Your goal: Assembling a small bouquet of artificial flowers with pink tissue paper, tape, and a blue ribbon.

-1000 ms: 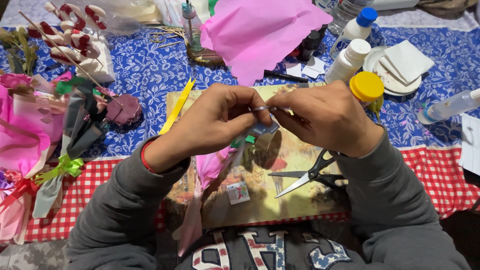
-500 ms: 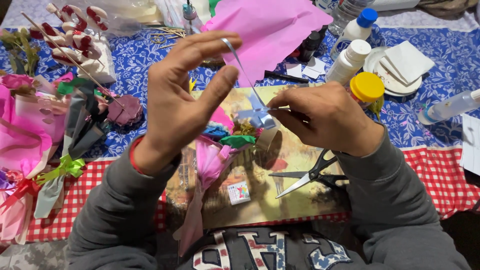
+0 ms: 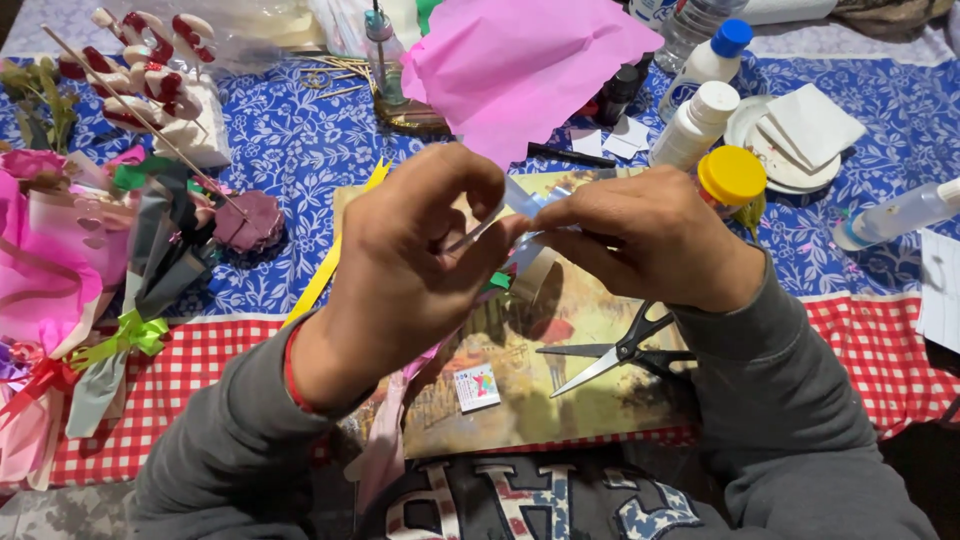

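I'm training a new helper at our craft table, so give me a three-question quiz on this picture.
1. True or false: the scissors lie open on the picture board.
2. What colour is the cap of the bottle beside the right hand?
3. The left hand and right hand meet over: A) the pink paper sheet, B) a strip of clear tape, C) the white plate.

Key: 1 true; 2 yellow; 3 B.
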